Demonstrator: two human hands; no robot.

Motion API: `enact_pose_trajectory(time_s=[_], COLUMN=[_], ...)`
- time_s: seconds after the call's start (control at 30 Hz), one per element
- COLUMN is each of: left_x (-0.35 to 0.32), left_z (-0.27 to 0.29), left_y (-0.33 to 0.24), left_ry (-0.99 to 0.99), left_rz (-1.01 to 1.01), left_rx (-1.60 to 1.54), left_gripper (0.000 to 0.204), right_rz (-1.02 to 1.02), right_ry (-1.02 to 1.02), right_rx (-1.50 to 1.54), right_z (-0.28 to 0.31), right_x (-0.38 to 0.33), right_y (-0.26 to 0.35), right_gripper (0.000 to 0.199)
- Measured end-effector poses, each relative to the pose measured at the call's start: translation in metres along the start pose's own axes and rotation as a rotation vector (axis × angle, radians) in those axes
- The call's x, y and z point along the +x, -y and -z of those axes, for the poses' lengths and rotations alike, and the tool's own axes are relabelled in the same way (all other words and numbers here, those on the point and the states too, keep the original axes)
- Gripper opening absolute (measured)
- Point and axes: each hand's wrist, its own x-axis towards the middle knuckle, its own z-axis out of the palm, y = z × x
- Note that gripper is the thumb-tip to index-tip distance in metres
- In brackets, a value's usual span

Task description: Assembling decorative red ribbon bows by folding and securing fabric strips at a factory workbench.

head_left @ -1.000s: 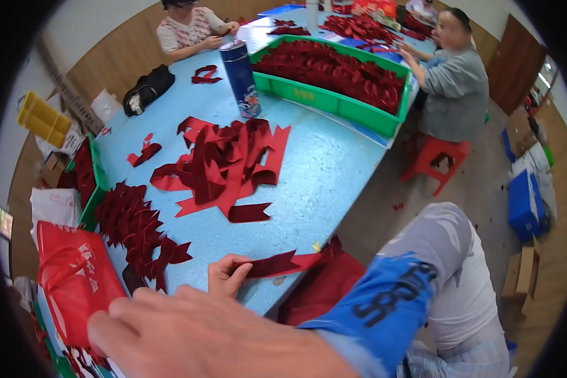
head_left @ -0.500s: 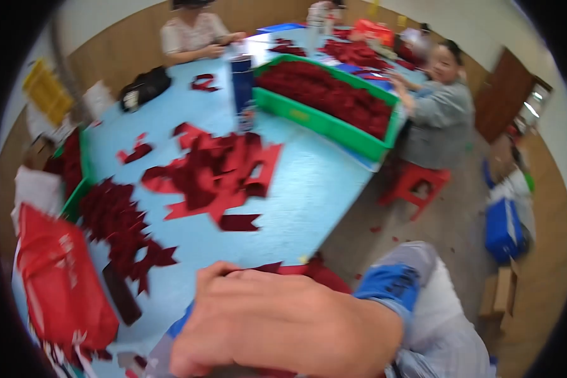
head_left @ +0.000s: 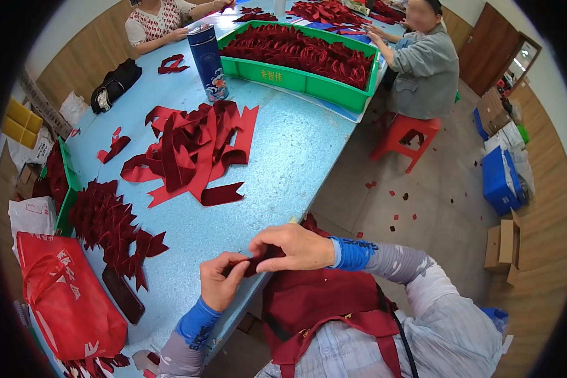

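Note:
At the near edge of the light blue table point(head_left: 296, 151), my left hand point(head_left: 219, 280) and my right hand point(head_left: 293, 247) together pinch a small dark red ribbon piece point(head_left: 253, 263). My red apron point(head_left: 315, 302) lies just below them. A loose heap of dark red ribbon strips point(head_left: 192, 148) lies on the table beyond my hands. A row of folded ribbon pieces point(head_left: 110, 223) sits to the left of my hands.
A red bag point(head_left: 66, 299) and a dark flat object point(head_left: 123, 295) lie at the left. A blue can point(head_left: 208, 60) stands by a green crate point(head_left: 296, 79) full of red ribbon. Two other people sit at the far side; a red stool point(head_left: 406, 135) and blue bin point(head_left: 499, 179) stand on the floor.
My right hand, which filled the lower view close to the camera, has moved down to the table edge. Both hands now hold a ribbon piece together.

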Motion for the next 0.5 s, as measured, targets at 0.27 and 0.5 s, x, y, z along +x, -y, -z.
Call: enact_pose_trajectory(time_s=[0.27, 0.5], left_x=[-0.016, -0.025], left_z=[-0.011, -0.013], left_y=[-0.016, -0.027], left_ry=[0.097, 0.142], left_rz=[-0.038, -0.128], left_rx=[-0.011, 0.068], left_gripper=[0.006, 0.006], right_rz=[0.286, 0.062], right_ry=[-0.016, 0.117], right_rx=[-0.178, 0.013], right_z=[-0.007, -0.012], right_x=[-0.012, -0.029], right_y=[-0.003, 0.013], right_gripper=[0.027, 0.025])
